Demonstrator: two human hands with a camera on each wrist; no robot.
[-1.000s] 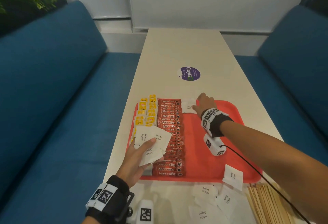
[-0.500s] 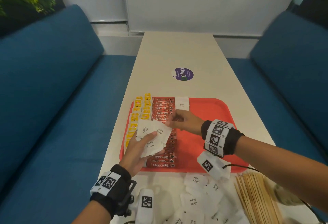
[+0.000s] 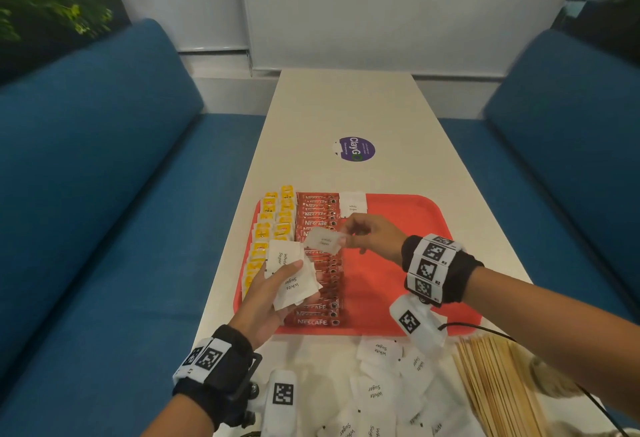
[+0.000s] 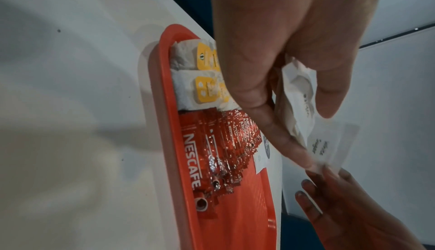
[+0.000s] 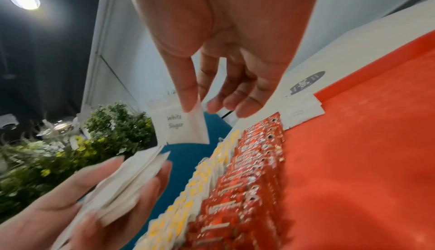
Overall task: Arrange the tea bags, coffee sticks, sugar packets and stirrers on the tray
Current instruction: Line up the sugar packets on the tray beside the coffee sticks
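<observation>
Pulling back from the far end of the tray (image 3: 412, 235), where one sugar packet (image 3: 352, 204) now lies beside the coffee sticks (image 3: 318, 256), the right hand (image 3: 375, 237) has come to the left hand (image 3: 266, 301) and pinches a fresh packet (image 3: 325, 241) by its corner (label facing up, long axis roughly left-right). The left hand grips the remaining stack (image 3: 291, 277) over the tray's near left. Judging by this, the sugar column has just begun.

The white desk (image 3: 346, 107) carries a red tray (image 3: 415, 214), loose sugar packets (image 3: 377, 388), wooden stirrers (image 3: 495, 384) and a purple sticker (image 3: 356, 149) beyond the hands.
</observation>
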